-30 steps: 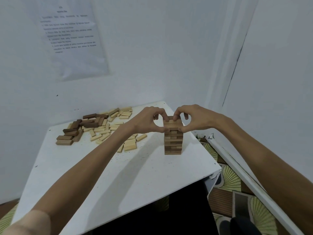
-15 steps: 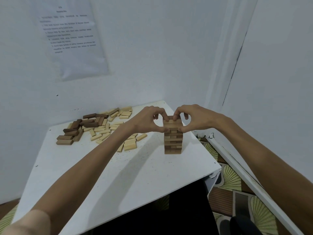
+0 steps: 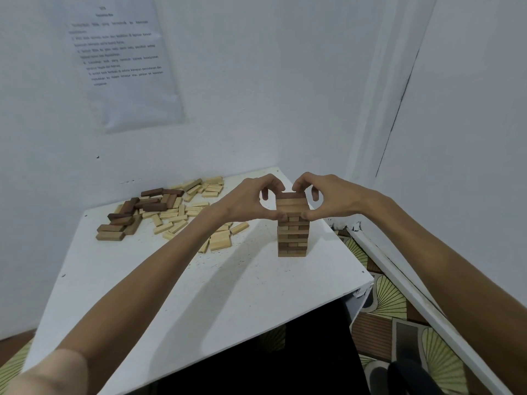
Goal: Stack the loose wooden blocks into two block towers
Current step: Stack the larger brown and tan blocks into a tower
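Observation:
A tower of light and dark wooden blocks [image 3: 293,235] stands on the white table [image 3: 176,295], near its right edge. My left hand [image 3: 251,199] pinches the tower's top layers from the left, thumb low and fingers curled over the top. My right hand [image 3: 323,196] pinches the same layers from the right in a mirrored grip. A heap of loose blocks [image 3: 168,212] lies at the table's far left, dark ones towards the left and pale ones towards the middle. Only one tower is in view.
The table stands in a corner, white walls behind and to the right. A printed sheet [image 3: 125,61] hangs on the back wall. The table's front and right edges drop to a patterned floor [image 3: 387,303]. A white rail [image 3: 422,303] runs diagonally at the right.

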Available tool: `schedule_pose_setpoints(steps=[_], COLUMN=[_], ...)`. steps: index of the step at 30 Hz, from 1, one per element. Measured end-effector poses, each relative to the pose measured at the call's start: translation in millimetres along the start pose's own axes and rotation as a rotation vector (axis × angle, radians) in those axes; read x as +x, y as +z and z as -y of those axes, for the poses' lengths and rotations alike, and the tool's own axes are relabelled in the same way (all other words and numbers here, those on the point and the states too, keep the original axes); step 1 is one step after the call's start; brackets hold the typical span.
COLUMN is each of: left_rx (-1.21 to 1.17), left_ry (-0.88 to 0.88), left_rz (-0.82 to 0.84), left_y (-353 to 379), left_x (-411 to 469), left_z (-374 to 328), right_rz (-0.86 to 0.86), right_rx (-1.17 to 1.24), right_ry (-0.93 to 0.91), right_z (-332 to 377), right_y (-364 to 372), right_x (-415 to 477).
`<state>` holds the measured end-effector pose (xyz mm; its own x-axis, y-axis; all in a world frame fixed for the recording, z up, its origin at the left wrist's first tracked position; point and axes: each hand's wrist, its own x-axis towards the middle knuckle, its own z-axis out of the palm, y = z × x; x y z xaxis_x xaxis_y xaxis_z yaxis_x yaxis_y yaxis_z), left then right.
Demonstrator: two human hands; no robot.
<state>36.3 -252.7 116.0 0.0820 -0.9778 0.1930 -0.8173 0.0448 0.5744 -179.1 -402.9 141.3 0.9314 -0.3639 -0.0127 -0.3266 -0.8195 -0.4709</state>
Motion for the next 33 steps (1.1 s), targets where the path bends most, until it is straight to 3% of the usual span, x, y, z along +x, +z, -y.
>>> schedule_pose_setpoints(steps=[19, 22, 25, 29, 33], left_rx=[-0.117, -0.412, -0.718, -0.892, -0.985], left_ry=[-0.115, -0.238, -0.343, -0.465, -0.504], left_rz=[-0.037, -0.184, -0.317, -0.447, -0.527], left_y=[1, 8, 28, 60, 78], left_x=[-8, -13, -15, -14, -14], left_z=[-8, -16, -29, -52, -67], right_rz=[-0.001, -0.193, -0.426, -0.529, -0.615], right_rx=[0.01, 0.213, 0.59, 0.945, 1.076], right_ry=[0.025, 0.081, 0.218, 0.361, 0.391], right_z=[0, 4, 15, 31, 47], right_y=[3, 11, 38, 75, 89], right_x=[-3, -7, -8, -1, -1])
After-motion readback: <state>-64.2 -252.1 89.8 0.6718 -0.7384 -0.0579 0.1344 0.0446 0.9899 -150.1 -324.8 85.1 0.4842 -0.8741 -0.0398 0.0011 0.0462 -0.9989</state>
